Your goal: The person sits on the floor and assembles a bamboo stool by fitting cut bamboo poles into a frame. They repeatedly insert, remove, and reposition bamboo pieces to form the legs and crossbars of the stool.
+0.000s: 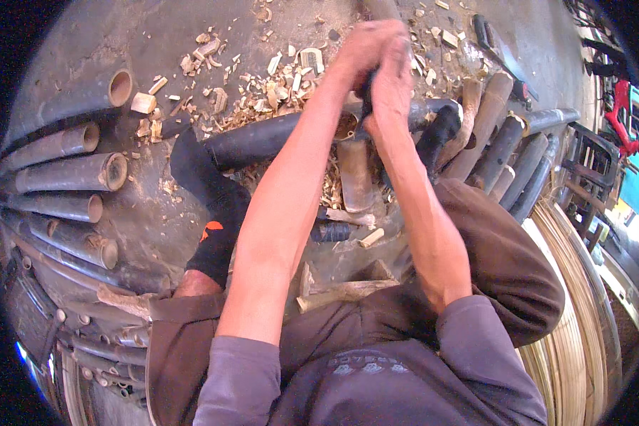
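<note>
My left hand (pixel 369 48) and my right hand (pixel 391 86) are close together at the top, fingers closed and a little blurred. Past them sticks out a blurred grey-brown rounded shaft (pixel 383 8). A dark piece (pixel 366 89) shows between my wrists. My fingers hide how these parts join and what each hand grips. Beneath my forearms a dark bamboo tube (pixel 255 140) lies across the floor between my black-socked feet, its open end (pixel 348 125) facing right. A shorter brown bamboo piece (pixel 354 174) sits just nearer to me.
Pale wood shavings (pixel 284 89) litter the floor. Several bamboo tubes (pixel 71 172) lie at the left, with more (pixel 491 124) at the right. A long flat blade (pixel 505 53) rests at the upper right. Pale split strips (pixel 571 326) are stacked beside my right knee.
</note>
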`<state>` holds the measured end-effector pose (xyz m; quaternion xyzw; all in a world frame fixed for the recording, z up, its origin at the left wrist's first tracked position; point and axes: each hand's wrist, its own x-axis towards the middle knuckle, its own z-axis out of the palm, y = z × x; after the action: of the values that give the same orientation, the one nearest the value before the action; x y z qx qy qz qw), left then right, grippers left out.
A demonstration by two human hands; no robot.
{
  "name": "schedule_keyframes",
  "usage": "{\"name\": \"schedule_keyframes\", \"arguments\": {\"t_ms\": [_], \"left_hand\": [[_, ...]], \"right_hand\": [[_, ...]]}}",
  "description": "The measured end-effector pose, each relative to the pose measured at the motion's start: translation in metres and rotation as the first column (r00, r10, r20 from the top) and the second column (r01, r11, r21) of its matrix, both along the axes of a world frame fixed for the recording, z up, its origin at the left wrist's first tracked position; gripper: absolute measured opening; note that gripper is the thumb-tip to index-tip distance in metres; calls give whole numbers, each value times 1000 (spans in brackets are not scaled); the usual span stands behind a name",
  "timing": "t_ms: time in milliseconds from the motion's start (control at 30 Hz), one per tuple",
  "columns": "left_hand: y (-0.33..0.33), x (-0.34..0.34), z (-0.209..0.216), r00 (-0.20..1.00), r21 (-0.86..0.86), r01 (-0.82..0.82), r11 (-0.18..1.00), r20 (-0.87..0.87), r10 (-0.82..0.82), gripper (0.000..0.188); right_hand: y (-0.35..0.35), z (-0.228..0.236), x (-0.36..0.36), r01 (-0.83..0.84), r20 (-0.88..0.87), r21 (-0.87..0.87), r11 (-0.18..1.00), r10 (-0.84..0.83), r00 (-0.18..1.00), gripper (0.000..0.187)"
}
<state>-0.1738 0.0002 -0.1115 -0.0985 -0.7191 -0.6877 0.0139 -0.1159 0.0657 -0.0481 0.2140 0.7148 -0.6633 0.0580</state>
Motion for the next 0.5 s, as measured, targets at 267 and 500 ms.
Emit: {"name": "schedule_keyframes", "arguments": {"t_ms": [267, 500], "left_hand": [[37, 1, 19, 798, 244, 332, 911, 442, -409, 51], [-63, 58, 34, 606, 297, -767, 568, 625, 492, 29]], "right_hand": [[17, -30, 14, 306, -22, -292, 906, -326, 945, 70], [-43, -34, -10, -545, 188, -161, 823, 567, 802, 70]]}}
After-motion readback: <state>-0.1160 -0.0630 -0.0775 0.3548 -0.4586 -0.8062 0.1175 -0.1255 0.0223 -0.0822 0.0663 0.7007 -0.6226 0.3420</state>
